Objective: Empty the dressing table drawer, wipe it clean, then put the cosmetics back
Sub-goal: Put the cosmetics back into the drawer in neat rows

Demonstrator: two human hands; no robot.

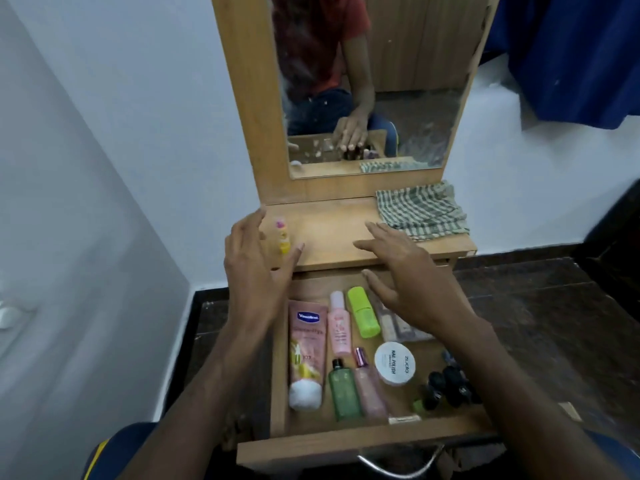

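Note:
The wooden drawer [279, 382] is pulled out below the dressing table top [332, 233]. Inside lie a pink Vaseline tube [306, 355], a pink bottle [340, 329], a lime green bottle [363, 311], a green bottle [343, 391], a pale pink bottle [370, 388], a white nail polish remover tub [394, 363], a palette [398, 327] and several dark nail polish bottles [446, 384]. A small yellow-and-pink bottle [283, 237] stands on the table top. My left hand [256, 265] hovers with spread fingers just beside that bottle, holding nothing. My right hand [408, 282] is flat and spread above the drawer's back edge.
A green checked cloth [420, 211] lies on the right of the table top. A wood-framed mirror [367, 81] rises behind. White walls flank the table, the floor [540, 323] is dark, and blue fabric [575, 53] hangs at the upper right. The drawer's metal handle [398, 467] is near me.

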